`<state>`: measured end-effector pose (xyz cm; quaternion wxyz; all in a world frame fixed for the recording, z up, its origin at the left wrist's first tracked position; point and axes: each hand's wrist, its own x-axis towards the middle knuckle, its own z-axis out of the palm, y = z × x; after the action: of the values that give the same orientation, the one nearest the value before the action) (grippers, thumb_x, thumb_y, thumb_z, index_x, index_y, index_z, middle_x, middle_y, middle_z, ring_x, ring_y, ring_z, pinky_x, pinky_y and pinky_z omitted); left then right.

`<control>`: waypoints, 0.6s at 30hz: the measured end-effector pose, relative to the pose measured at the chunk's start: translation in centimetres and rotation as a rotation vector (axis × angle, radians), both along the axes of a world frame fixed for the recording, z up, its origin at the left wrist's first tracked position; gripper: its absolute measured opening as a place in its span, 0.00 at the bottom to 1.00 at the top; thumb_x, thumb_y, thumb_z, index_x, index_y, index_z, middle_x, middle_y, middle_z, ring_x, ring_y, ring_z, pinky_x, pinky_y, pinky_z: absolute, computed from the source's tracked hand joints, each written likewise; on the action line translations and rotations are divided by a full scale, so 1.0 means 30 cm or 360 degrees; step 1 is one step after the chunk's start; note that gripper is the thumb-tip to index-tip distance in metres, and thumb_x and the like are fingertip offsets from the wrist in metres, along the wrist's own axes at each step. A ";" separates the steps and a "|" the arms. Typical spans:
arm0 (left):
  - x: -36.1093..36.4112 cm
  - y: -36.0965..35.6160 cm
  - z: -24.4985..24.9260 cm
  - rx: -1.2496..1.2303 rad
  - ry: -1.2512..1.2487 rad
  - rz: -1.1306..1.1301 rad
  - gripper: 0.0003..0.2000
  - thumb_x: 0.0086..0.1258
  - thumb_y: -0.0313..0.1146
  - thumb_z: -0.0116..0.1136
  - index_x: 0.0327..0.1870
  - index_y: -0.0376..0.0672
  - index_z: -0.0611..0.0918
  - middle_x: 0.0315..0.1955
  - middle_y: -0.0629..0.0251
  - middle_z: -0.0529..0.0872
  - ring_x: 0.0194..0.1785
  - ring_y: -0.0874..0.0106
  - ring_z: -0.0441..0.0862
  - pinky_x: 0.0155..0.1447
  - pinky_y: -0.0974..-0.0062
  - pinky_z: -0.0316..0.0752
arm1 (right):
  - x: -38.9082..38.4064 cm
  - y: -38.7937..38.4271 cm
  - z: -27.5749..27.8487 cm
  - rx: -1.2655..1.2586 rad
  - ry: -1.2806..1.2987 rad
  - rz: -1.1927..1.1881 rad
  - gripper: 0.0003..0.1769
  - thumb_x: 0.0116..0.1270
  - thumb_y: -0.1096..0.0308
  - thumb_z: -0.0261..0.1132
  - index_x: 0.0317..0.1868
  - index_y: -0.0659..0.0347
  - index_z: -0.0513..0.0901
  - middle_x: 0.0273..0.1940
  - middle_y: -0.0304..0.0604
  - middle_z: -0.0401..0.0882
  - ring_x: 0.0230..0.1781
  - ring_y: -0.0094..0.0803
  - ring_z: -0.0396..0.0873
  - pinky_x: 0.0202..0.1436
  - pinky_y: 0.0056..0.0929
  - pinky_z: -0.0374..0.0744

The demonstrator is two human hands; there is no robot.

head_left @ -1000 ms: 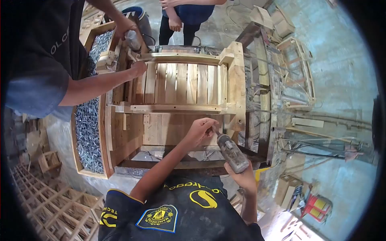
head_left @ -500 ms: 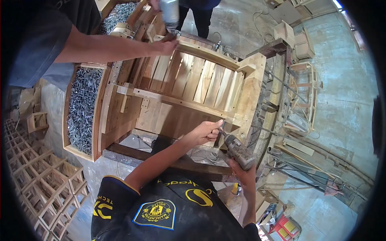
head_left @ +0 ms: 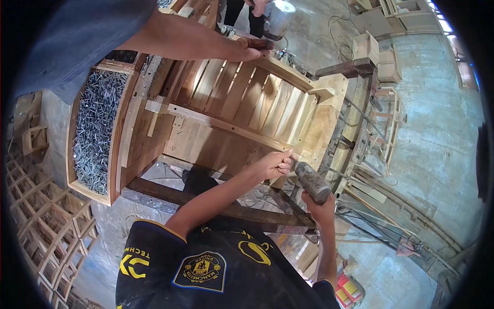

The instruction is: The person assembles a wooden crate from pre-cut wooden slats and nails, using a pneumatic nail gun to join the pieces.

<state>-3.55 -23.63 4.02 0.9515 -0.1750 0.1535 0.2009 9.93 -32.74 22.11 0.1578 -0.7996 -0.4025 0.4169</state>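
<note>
My left hand [head_left: 278, 165] is closed, thumb and fingertips pinched at the near corner of a wooden slatted frame [head_left: 231, 126]. What the fingers hold is too small to make out. My right hand [head_left: 320, 207] is wrapped around a worn grey power driver [head_left: 313, 183]. The driver's nose points up and left, close to my left fingertips; its tip is hidden. Across the frame, a co-worker's hand [head_left: 254, 49] rests at the far rail. Another hand [head_left: 259, 6] is beside a second power driver [head_left: 279, 19], held over that rail.
A wooden box [head_left: 115, 149] full of screws stands left of the frame. A dark metal bench [head_left: 216, 206] supports the work. Stacked wooden frames [head_left: 46, 226] fill the lower left. A hose [head_left: 334, 36] lies on the floor, and wooden boxes [head_left: 365, 51] stand at the upper right.
My right hand has tipped the driver, and its nose remains by my left fingers. The co-worker's hand and driver have shifted right along the far rail. The whole view has shifted slightly.
</note>
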 end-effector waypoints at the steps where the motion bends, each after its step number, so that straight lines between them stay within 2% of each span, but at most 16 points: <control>1: 0.004 -0.002 -0.011 -0.0015 -0.0025 0.0018 0.13 0.78 0.42 0.48 0.39 0.41 0.74 0.15 0.81 0.63 0.15 0.87 0.59 0.19 0.86 0.54 | 0.005 0.017 -0.005 0.0024 0.0029 0.0026 0.12 0.54 0.70 0.72 0.38 0.66 0.84 0.29 0.39 0.84 0.26 0.24 0.80 0.32 0.26 0.77; 7: 0.017 -0.007 -0.079 -0.0031 -0.0138 0.0049 0.14 0.77 0.44 0.49 0.40 0.41 0.74 0.15 0.81 0.63 0.15 0.87 0.59 0.19 0.86 0.54 | -0.046 0.118 0.092 -0.0130 0.0193 -0.0082 0.06 0.54 0.76 0.69 0.34 0.63 0.82 0.25 0.35 0.81 0.17 0.15 0.71 0.20 0.18 0.68; 10: 0.022 -0.004 -0.090 -0.0011 -0.0200 -0.0010 0.14 0.77 0.44 0.49 0.41 0.41 0.74 0.15 0.81 0.64 0.15 0.87 0.59 0.20 0.86 0.54 | -0.005 0.112 0.076 -0.0194 0.0189 0.0003 0.08 0.53 0.76 0.69 0.35 0.65 0.83 0.27 0.36 0.82 0.21 0.19 0.76 0.26 0.20 0.73; 13: 0.032 -0.004 -0.059 -0.0136 -0.0183 0.0042 0.14 0.77 0.45 0.48 0.41 0.42 0.74 0.15 0.81 0.64 0.15 0.86 0.60 0.21 0.85 0.55 | -0.001 0.097 0.045 0.0013 0.0030 0.0201 0.09 0.53 0.76 0.69 0.36 0.66 0.83 0.29 0.37 0.84 0.27 0.22 0.80 0.33 0.23 0.77; 16: 0.051 -0.018 -0.039 -0.0303 -0.0135 0.0144 0.14 0.78 0.45 0.47 0.40 0.42 0.74 0.16 0.80 0.64 0.15 0.85 0.59 0.21 0.85 0.54 | -0.030 0.105 0.043 -0.0077 -0.0027 0.0087 0.10 0.51 0.76 0.69 0.36 0.66 0.84 0.30 0.38 0.85 0.32 0.24 0.82 0.39 0.25 0.78; 18: 0.057 -0.024 -0.048 -0.0335 -0.0126 0.0184 0.15 0.78 0.45 0.46 0.40 0.42 0.74 0.16 0.79 0.64 0.15 0.85 0.58 0.21 0.84 0.54 | -0.034 0.122 0.039 -0.0100 -0.0102 0.0153 0.10 0.50 0.75 0.69 0.36 0.66 0.85 0.29 0.39 0.85 0.31 0.24 0.82 0.38 0.25 0.78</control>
<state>-1.84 -24.35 2.59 0.9201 -0.2901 0.1258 0.2311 8.90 -29.08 23.27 0.0995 -0.7968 -0.4321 0.4105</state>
